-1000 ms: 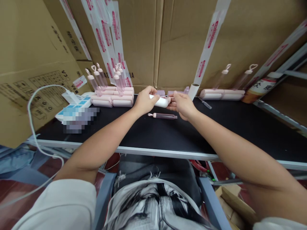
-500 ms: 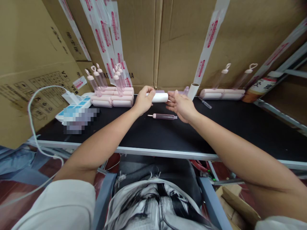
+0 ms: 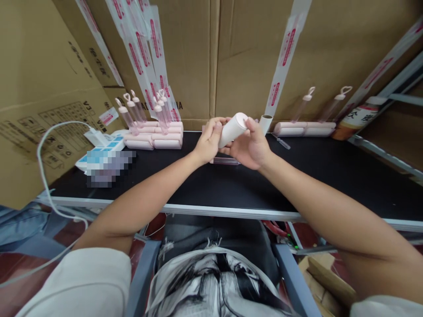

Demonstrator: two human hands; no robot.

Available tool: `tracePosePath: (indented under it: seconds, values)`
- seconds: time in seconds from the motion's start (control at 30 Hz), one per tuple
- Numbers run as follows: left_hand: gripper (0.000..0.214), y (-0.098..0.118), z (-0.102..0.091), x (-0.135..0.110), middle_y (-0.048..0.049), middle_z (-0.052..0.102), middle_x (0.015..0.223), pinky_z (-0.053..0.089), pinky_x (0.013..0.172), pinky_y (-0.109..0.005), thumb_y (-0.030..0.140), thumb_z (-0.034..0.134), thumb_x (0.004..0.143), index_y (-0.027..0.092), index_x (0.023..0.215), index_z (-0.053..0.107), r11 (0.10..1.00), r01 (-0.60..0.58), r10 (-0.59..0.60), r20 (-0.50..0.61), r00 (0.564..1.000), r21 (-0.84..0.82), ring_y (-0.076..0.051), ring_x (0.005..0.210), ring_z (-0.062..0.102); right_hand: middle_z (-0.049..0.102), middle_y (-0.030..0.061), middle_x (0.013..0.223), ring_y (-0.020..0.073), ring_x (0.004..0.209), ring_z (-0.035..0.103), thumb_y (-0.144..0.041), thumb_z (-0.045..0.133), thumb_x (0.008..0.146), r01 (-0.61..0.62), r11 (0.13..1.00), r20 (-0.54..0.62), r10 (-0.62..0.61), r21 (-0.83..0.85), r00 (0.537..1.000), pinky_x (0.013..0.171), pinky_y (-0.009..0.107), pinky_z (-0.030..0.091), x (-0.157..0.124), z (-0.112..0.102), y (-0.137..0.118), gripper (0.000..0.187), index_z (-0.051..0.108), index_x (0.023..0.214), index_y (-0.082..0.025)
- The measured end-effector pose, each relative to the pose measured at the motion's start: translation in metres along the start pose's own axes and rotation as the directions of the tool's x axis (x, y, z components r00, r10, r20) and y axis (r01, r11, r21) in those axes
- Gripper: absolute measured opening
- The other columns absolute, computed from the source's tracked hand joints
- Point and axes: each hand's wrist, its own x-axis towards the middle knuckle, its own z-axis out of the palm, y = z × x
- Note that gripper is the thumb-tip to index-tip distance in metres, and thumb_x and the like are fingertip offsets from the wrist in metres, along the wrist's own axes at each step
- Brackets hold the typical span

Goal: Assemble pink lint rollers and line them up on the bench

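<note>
A white lint-roller roll [image 3: 231,130] is held tilted above the black bench, its pale pinkish end facing up and to the right. My left hand [image 3: 209,140] closes round its lower left side. My right hand [image 3: 250,144] has its thumb at the upper end and its fingers curled below the roll. Under my hands lies a clear pink-tinted tube handle [image 3: 225,161], partly hidden by them. Just right of my right hand stands a white paper tube [image 3: 265,123], its open top showing brown inside.
Pink lint rollers [image 3: 168,140] with upright clear handles are stacked at the back left; two more [image 3: 291,128] stand at the back right. A power strip [image 3: 109,147], a small clear stick-like piece [image 3: 283,142] and a bottle [image 3: 358,119] are also there. Large cardboard boxes [image 3: 246,57] line the back.
The roll has gone from lying level to tilted, raised toward me with its end turned up. My right hand, formerly with fingers extended at its end, now grips it.
</note>
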Motion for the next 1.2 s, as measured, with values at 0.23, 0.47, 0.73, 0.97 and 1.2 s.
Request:
tracePosePath:
  seconds: [0.23,0.47,0.73,0.97,1.2]
  values:
    - [0.043,-0.038,-0.025,0.021,-0.0197,0.063,0.16,0.037,0.133,-0.05,0.021,0.045,0.108,0.014,0.145,0.065,0.811,-0.187,0.05,0.252,0.966,0.554,-0.032,0.153,0.053,0.073,0.0088,0.109,0.0313,0.105,0.07,-0.085,0.061,0.088,0.055,0.998,-0.26,-0.048,0.021,0.964,0.085,0.046,0.063,0.014,-0.026,-0.003,0.061,0.06,0.116,-0.03]
    - [0.062,-0.03,-0.037,0.016,-0.0177,0.063,0.165,0.046,0.127,-0.058,0.025,0.05,0.106,0.017,0.168,0.051,0.555,-0.257,-0.277,0.467,0.84,0.791,-0.039,0.154,0.058,0.067,0.0052,0.104,0.0272,0.097,0.065,-0.076,0.071,0.083,0.165,0.981,-0.368,-0.116,0.104,0.923,0.082,0.046,0.061,0.018,-0.041,0.0,0.054,0.058,0.109,-0.03]
    - [0.049,-0.032,-0.039,0.023,-0.0182,0.07,0.154,0.052,0.121,-0.049,0.029,0.05,0.108,0.015,0.152,0.069,0.48,-0.217,-0.176,0.336,0.925,0.85,-0.036,0.143,0.065,0.068,0.007,0.106,0.0296,0.103,0.066,-0.079,0.067,0.083,0.178,0.982,-0.348,-0.144,0.069,0.926,0.084,0.047,0.061,0.015,-0.037,-0.005,0.056,0.059,0.108,-0.03]
    - [0.05,-0.035,-0.035,0.025,-0.0204,0.076,0.144,0.056,0.113,-0.049,0.031,0.053,0.106,0.014,0.15,0.069,0.431,-0.143,-0.293,0.289,0.911,0.891,-0.038,0.135,0.07,0.072,0.0068,0.111,0.0304,0.104,0.067,-0.078,0.069,0.083,0.151,0.981,-0.304,-0.108,0.122,0.946,0.083,0.047,0.065,0.012,-0.034,-0.006,0.055,0.061,0.111,-0.032]
    - [0.042,-0.018,-0.036,0.03,-0.0234,0.08,0.135,0.056,0.109,-0.051,0.037,0.064,0.1,0.012,0.128,0.082,0.297,-0.11,-0.436,0.237,0.868,0.949,-0.042,0.131,0.073,0.072,0.0061,0.107,0.03,0.1,0.069,-0.076,0.074,0.079,0.144,0.982,-0.305,-0.101,0.122,0.947,0.084,0.049,0.066,0.012,-0.031,-0.002,0.056,0.063,0.109,-0.03]
